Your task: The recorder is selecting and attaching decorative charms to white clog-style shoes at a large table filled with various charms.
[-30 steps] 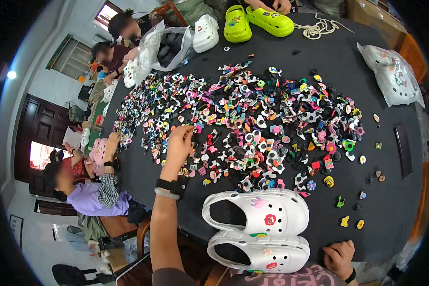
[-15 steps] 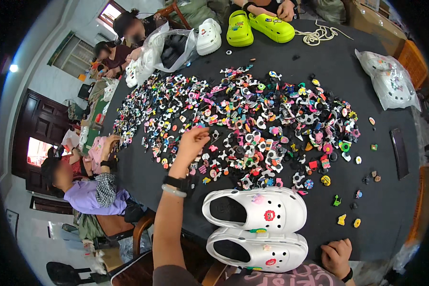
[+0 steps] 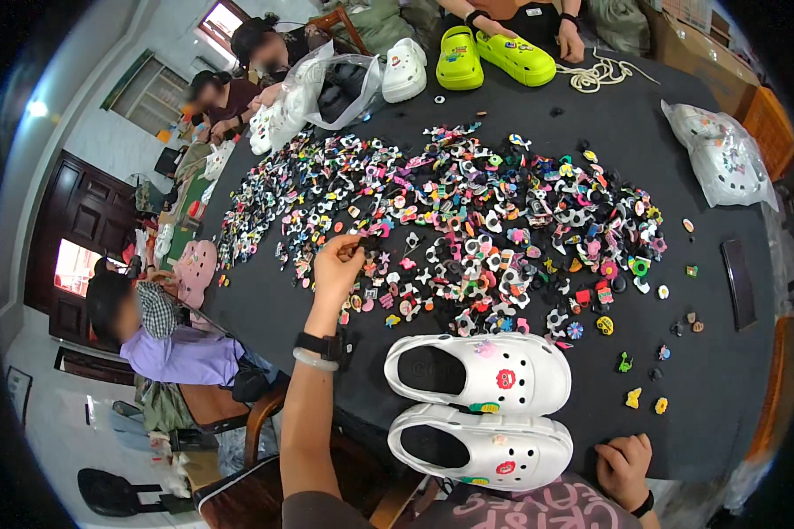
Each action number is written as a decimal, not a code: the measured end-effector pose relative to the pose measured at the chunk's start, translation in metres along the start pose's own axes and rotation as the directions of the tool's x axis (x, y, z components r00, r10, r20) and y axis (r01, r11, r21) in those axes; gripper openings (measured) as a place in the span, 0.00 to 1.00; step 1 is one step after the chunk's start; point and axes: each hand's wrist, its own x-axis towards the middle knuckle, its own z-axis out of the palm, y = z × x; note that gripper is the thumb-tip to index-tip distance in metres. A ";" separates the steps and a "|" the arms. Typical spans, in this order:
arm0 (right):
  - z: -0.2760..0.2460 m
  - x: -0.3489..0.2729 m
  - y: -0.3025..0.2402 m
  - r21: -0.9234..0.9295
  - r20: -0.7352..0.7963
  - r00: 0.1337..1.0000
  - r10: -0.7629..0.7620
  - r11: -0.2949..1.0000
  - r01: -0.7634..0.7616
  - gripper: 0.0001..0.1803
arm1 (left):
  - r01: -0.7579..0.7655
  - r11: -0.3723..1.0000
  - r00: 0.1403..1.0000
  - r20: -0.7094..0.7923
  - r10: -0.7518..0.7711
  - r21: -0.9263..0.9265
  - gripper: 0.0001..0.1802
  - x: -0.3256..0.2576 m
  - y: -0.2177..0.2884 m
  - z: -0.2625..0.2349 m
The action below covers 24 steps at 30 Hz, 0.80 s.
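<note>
My left hand (image 3: 337, 271) is over the near left side of a wide heap of shoe charms (image 3: 468, 212). Its thumb and fingers pinch a small black charm (image 3: 368, 244), whose front I cannot make out. Two white clogs lie side by side just in front of me, the farther clog (image 3: 543, 383) and the nearer clog (image 3: 543, 450), toes to the right. Each carries a red charm, a pale pink one and a green-and-yellow one. My right hand (image 3: 625, 469) rests at the near table edge, fingers curled with nothing visible in them.
Loose charms, among them a yellow butterfly (image 3: 632, 398), lie right of the clogs. A dark phone (image 3: 738, 284) and a bagged pair of clogs (image 3: 723, 159) are at the right. Across the table, a person handles lime clogs (image 3: 460, 66). Another person sits at left beside a pink clog (image 3: 196, 271).
My left hand has shifted slightly left and now shows a black charm at its fingertips. The person at left has drawn a hand back from the heap. My right hand stays put.
</note>
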 end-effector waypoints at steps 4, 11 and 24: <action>0.002 -0.002 0.001 -0.016 -0.006 1.000 0.011 1.000 -0.011 0.15 | -0.075 0.974 0.996 0.065 0.062 0.213 0.11 0.003 -0.009 0.015; 0.002 -0.004 0.001 -0.028 0.024 0.999 0.027 0.999 -0.026 0.16 | -0.224 0.948 0.974 0.083 0.211 0.227 0.17 0.023 -0.013 0.049; 0.003 -0.004 0.005 -0.016 0.064 0.997 0.048 0.999 -0.047 0.17 | -0.380 0.868 0.898 0.353 0.264 0.318 0.08 0.011 0.008 0.049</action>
